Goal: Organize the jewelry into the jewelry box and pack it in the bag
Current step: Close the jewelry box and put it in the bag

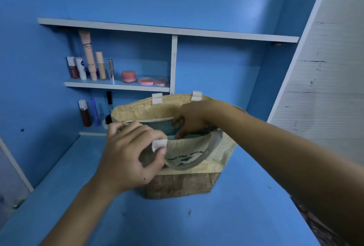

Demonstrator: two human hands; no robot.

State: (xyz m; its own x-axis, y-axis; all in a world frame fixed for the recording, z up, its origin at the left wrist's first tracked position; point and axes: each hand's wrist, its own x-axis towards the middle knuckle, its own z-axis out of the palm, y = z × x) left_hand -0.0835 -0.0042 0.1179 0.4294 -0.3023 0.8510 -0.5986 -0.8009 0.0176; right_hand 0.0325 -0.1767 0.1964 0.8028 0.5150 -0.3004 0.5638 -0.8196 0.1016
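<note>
- Lighting: dim, cool, bluish; soft pale patch on the back wall (254,9) at upper right.
- Shadows: soft, under the shelf (167,29) and along the left corner.
- Blur: slight overall softness; forearms smeared at the lower edges.
- Distortion: wide-angle bowing at the frame borders.

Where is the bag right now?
The bag stands on the blue table, middle of the head view, below the shelf. The left hand grips its near edge; the right hand reaches inside.
</note>
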